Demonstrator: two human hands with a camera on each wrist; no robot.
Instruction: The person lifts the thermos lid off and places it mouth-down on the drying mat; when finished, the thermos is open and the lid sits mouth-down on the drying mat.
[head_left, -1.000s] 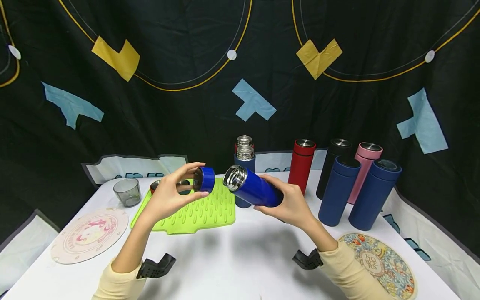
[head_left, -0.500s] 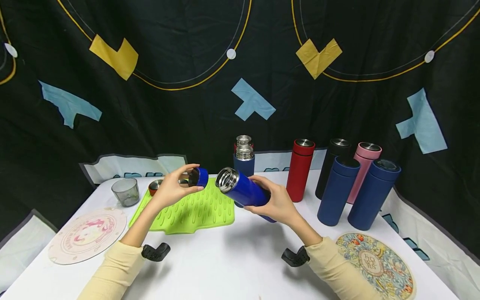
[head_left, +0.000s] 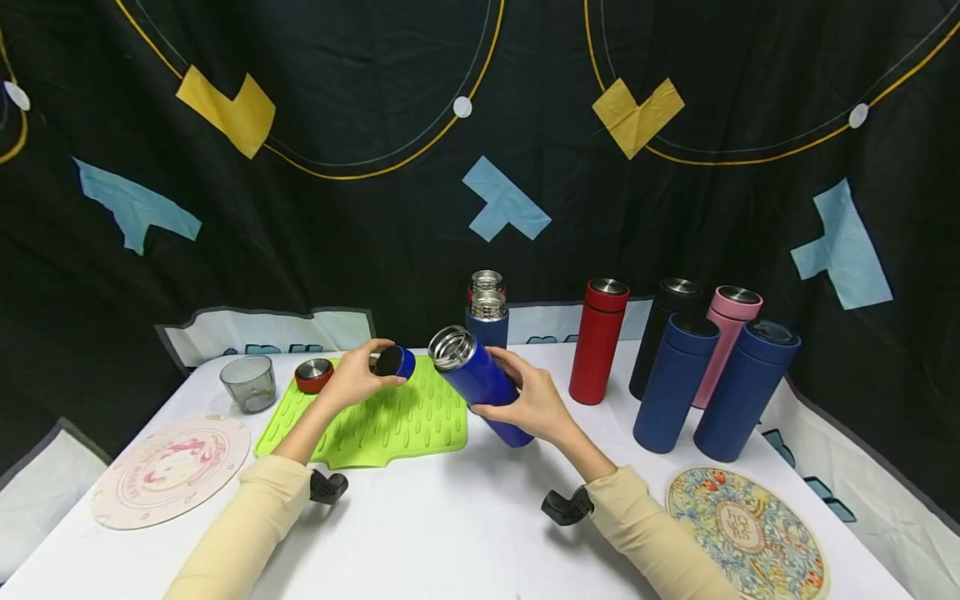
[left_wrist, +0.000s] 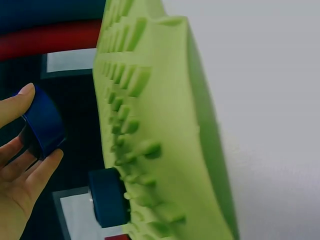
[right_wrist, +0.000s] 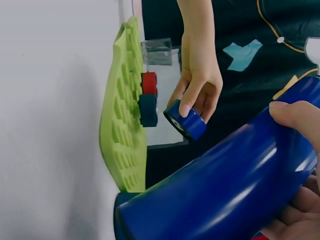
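Observation:
My left hand pinches a blue bottle lid by its rim, over the green drying mat. In my right hand is a blue thermos bottle, gripped round its body. It has no lid on and leans left, its bare steel mouth facing up and toward the left hand. A red lid sits at the mat's back left. Beside it is a dark blue lid, seen in the right wrist view and hidden behind my left hand in the head view.
Behind the held bottle stands an uncapped navy bottle, with a red one farther back. To the right are capped bottles: red, black, pink and two navy. A glass cup and round placemats lie about the sides.
Both hands have shifted left, and the lid is lower over the mat. The blue bottle has tipped more upright, its mouth moving left. The red lid shows fully now.

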